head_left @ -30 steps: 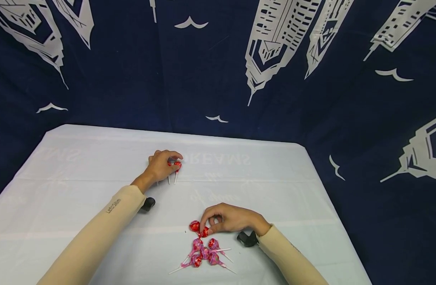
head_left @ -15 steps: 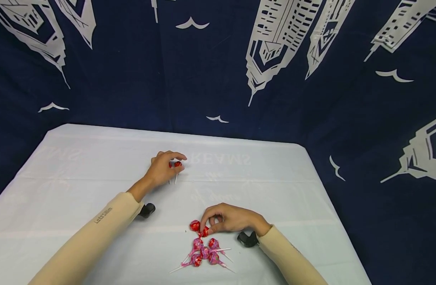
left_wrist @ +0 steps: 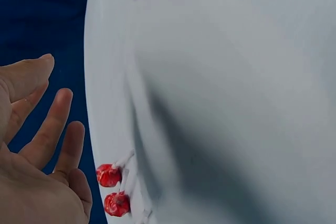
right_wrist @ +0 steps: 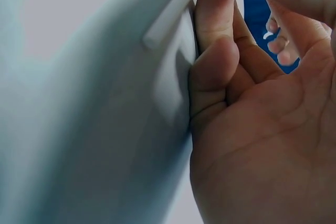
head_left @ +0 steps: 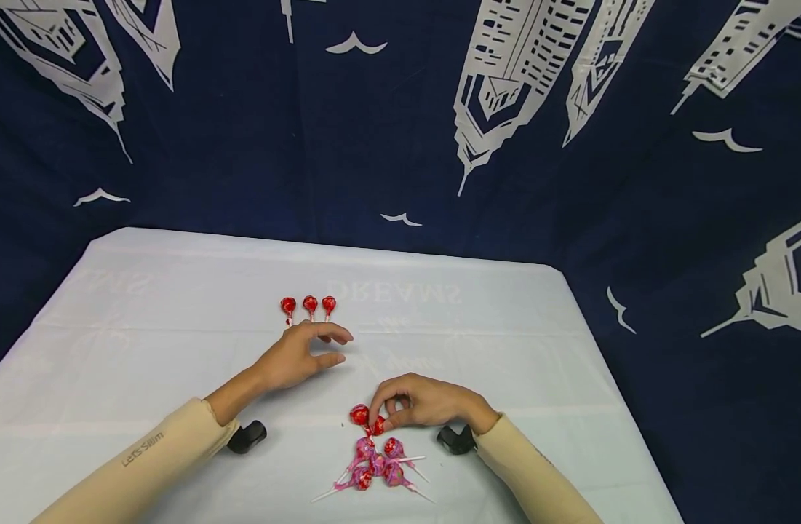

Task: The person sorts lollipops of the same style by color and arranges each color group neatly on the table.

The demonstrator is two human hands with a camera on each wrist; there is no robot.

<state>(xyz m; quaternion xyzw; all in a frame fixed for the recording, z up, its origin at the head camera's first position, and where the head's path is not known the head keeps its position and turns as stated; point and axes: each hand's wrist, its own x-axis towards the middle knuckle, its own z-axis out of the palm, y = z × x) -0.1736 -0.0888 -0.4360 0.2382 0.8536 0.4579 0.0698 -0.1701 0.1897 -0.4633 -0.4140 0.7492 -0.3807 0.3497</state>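
Note:
Three red lollipops (head_left: 310,303) lie in a row at the far part of the table, their sticks pointing toward me and partly covered by my left hand (head_left: 302,355). That hand hovers just in front of them, fingers extended and holding nothing; the left wrist view has two of the red lollipops (left_wrist: 116,203) below its fingertips. My right hand (head_left: 429,400) pinches a red lollipop (head_left: 379,425) between thumb and fingers, close to the table. Beside it lies another red lollipop (head_left: 359,414). Its white stick (right_wrist: 176,11) shows in the right wrist view, though whose stick cannot be told.
Several pink-wrapped lollipops (head_left: 377,463) lie in a cluster nearer to me, sticks pointing outward. A white cloth (head_left: 505,349) covers the table, and a dark blue curtain (head_left: 243,131) with white building prints hangs behind. A black camera mount (head_left: 247,437) sits at the left wrist.
My left hand has let go of the rightmost lollipop in the far row and drawn back toward me, uncovering three red heads. The right hand stays in place.

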